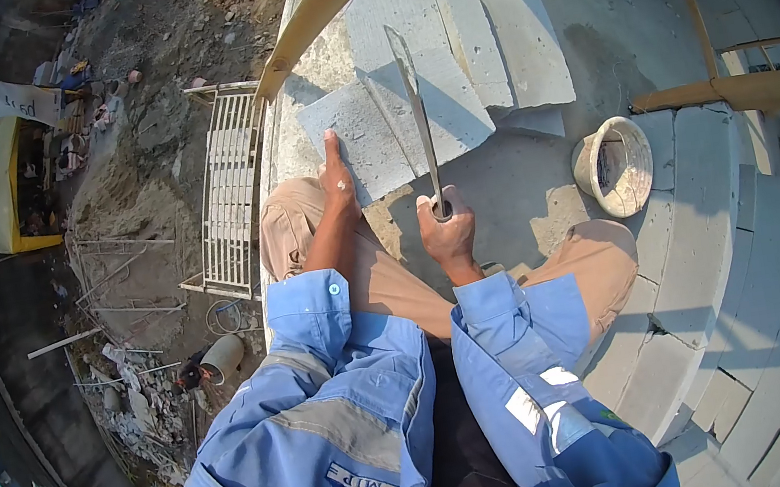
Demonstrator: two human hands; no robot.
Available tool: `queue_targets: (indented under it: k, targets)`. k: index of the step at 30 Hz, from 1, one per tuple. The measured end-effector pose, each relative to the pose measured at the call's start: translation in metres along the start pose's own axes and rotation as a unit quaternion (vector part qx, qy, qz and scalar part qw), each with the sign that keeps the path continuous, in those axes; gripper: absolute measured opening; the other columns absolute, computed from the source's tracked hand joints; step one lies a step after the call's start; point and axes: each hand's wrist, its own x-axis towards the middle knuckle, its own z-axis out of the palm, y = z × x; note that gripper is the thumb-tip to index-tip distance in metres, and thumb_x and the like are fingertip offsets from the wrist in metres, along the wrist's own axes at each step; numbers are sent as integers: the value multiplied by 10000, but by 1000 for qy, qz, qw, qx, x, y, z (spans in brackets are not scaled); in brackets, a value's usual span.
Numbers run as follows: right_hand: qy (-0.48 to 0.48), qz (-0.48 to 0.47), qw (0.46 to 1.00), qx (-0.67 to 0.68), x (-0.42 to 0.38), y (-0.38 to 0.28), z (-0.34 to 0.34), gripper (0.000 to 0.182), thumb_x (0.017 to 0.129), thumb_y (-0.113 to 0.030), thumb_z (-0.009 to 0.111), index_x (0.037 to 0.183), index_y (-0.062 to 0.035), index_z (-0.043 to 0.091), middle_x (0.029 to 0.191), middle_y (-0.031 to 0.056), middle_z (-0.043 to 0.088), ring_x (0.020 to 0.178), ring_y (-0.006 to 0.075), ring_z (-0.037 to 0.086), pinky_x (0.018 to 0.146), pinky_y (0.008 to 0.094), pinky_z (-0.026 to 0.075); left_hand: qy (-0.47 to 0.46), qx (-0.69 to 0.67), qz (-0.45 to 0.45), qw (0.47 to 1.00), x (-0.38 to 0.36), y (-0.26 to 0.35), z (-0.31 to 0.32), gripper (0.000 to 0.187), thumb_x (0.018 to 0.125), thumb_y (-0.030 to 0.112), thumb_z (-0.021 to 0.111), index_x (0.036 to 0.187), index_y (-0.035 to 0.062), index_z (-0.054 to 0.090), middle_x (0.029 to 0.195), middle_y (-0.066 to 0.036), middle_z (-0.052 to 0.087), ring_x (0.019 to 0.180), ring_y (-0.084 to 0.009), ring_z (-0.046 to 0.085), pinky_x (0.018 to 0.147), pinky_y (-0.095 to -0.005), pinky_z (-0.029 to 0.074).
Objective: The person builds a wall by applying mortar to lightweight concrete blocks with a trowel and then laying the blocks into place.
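My left hand (337,179) rests on the left edge of a grey lightweight block (350,134), its thumb on the upper face and its other fingers hidden. In my right hand (448,227) is the handle of a long flat metal blade (413,91), which points away from me over the blocks. Beside the held block lies a larger pale block (435,103), crossed by shadow. Two more blocks, one narrow (473,40) and one wider (527,47), lean or lie to its right.
A mortar-stained bucket (626,166) stands at the right near a block wall (693,201). Wooden beams (738,92) cross the right side and the top. Left of the ledge, far below, are a slatted metal frame (228,191), rubble and a yellow tent (1,188).
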Motion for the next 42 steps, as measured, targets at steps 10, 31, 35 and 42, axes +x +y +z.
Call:
queue_targets:
  k: [10, 31, 35, 42]
  targets:
    - [1, 0, 1000, -26, 0, 24, 11, 267, 838, -192, 666, 733, 12, 528, 617, 200, 582, 571, 353, 606, 572, 451, 461, -14, 29, -6, 999, 0, 4, 1, 893, 901, 697, 539, 1433, -13, 443, 1349, -189, 570, 1136, -309, 635, 997, -420, 496]
    - [-28, -104, 994, 19, 35, -22, -56, 255, 859, -183, 681, 723, -43, 517, 546, 102, 533, 460, 207, 536, 491, 364, 426, -205, -117, -303, 923, -25, 72, -10, 510, 957, 508, 377, 971, 54, 610, 631, -91, 579, 453, -236, 580, 307, -334, 509]
    - [-94, -131, 986, 51, 35, -56, -71, 233, 858, -154, 695, 737, -42, 531, 542, 69, 528, 471, 183, 541, 492, 343, 426, -221, -122, -266, 930, -29, 66, -13, 551, 975, 518, 421, 1025, 3, 609, 686, -152, 625, 522, -253, 658, 367, -314, 585]
    - [-62, -244, 961, 114, 42, -68, -73, 202, 855, -119, 687, 749, -26, 541, 539, 105, 529, 511, 212, 574, 506, 343, 431, -181, -129, -263, 939, -37, 62, -8, 502, 970, 504, 408, 955, 50, 624, 659, -93, 629, 506, -232, 653, 355, -302, 572]
